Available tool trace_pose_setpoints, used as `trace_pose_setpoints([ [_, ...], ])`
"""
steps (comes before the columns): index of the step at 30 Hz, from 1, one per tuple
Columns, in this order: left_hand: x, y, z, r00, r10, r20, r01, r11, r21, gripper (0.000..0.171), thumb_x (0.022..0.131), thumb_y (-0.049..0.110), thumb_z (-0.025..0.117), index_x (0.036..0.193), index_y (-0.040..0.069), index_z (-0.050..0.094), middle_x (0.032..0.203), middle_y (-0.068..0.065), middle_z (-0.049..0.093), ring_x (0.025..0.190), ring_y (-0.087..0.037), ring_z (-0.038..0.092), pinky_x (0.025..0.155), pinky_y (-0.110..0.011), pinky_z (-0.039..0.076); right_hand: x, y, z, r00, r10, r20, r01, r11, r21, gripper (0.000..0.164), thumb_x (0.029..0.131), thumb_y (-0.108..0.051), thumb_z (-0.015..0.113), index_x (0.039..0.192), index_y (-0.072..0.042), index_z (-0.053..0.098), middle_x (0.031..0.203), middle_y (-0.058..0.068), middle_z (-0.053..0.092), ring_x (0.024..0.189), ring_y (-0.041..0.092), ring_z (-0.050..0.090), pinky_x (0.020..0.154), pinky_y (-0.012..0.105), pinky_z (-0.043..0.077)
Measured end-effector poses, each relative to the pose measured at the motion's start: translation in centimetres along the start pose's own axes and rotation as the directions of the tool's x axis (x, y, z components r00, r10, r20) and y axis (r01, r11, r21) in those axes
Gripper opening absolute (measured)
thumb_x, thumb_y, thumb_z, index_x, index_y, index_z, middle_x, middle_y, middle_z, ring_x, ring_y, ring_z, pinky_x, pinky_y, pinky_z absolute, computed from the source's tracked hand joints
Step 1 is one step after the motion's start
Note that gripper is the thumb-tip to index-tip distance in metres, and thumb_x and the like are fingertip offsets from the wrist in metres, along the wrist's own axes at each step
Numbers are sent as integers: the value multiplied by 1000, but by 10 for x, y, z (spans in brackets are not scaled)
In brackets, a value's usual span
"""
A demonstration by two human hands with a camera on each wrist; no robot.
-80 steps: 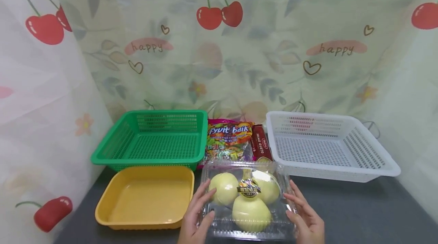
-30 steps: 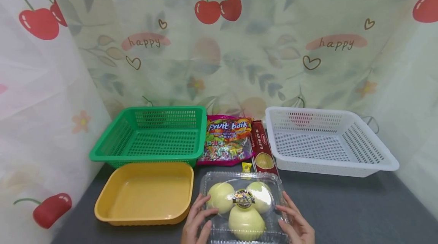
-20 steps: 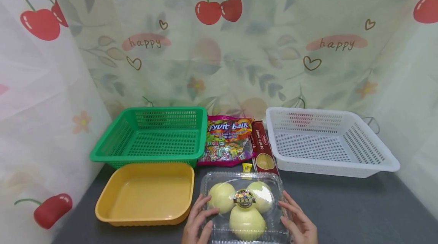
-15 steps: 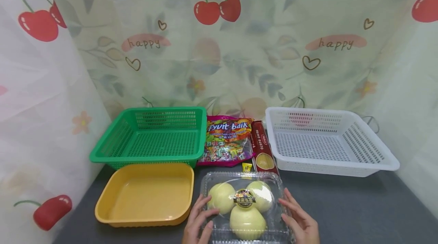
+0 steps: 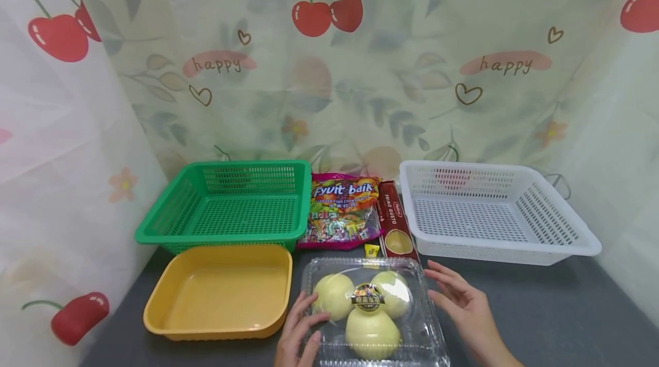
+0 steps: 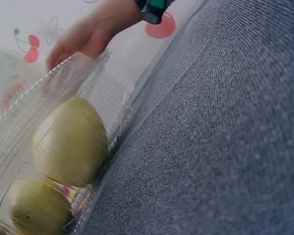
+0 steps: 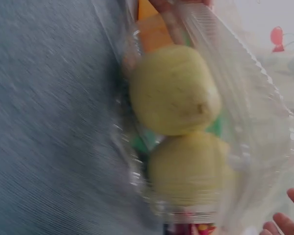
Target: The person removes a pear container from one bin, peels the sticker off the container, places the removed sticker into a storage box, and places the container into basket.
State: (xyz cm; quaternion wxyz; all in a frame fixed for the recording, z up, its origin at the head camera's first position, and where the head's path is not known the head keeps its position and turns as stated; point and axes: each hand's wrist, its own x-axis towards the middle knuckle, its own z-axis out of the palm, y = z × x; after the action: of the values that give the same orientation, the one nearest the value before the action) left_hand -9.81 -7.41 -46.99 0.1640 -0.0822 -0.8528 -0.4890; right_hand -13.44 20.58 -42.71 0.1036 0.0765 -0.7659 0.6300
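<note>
A clear plastic clamshell box (image 5: 424, 335) with a round label lies on the dark table at the front. Inside it are three pale yellow-green pears (image 5: 373, 337). My left hand (image 5: 300, 332) holds the box by its left side, fingers over the lid's edge. Just off the box's right edge is my right hand (image 5: 465, 304), its fingers loosely bent and holding nothing. In the right wrist view, blurred, my right fingers (image 7: 290, 198) appear beside the lid. The left wrist view has my right hand (image 6: 83, 41) beyond the box (image 6: 19, 112).
A green basket (image 5: 242, 239) and a yellow tray (image 5: 218, 334) stand at left. The white basket (image 5: 507, 250) is at back right. Between the baskets lie a candy bag (image 5: 342, 207) and a brown Primo Gusto packet (image 5: 395, 221). A small yellow wrapped candy (image 5: 371, 251) lies behind the box.
The box has shifted slightly toward me and left, uncovering the wrapped candy. During the last half second my right hand has come off its right side, moving outward and up. My left hand stays.
</note>
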Motion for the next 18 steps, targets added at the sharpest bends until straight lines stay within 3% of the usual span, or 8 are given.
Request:
trace_pose_setpoints([
  [4,-1,-3,1,999,35,-22,-35,999,9,28,84,4,59,99,26,67,130,3,54,132,-25,38,98,-55,40,9,-12,-3,995,-53,79,53,999,8,37,87,-3,61,119,14,55,125,-14,55,112,-12,50,93,7,41],
  [9,-2,-7,3,996,76,-47,-75,997,22,31,82,2,61,99,27,67,129,4,54,134,-7,34,98,-56,39,25,-29,-5,969,39,243,-25,998,-59,42,87,-10,63,125,7,54,135,8,51,114,-10,49,94,12,44],
  [12,-2,-8,3,994,93,-54,-91,995,31,32,81,2,61,99,27,67,130,5,54,134,-3,32,97,-55,39,36,-38,-7,918,89,386,-41,991,-131,46,88,-15,63,128,4,53,138,23,45,122,13,52,96,22,46],
  [15,-1,-9,3,992,111,-59,-109,994,25,33,80,1,62,99,27,67,130,4,54,135,-2,31,97,-55,40,47,-46,-7,857,100,506,-11,984,-176,47,88,-18,63,127,6,52,134,28,46,123,38,49,96,31,48],
  [18,-1,-9,3,992,111,-54,-110,994,27,33,81,2,61,100,28,67,130,5,54,134,0,30,96,-54,42,55,-52,-3,810,100,578,14,982,-190,46,88,-19,63,125,8,54,130,30,49,119,45,49,91,30,51],
])
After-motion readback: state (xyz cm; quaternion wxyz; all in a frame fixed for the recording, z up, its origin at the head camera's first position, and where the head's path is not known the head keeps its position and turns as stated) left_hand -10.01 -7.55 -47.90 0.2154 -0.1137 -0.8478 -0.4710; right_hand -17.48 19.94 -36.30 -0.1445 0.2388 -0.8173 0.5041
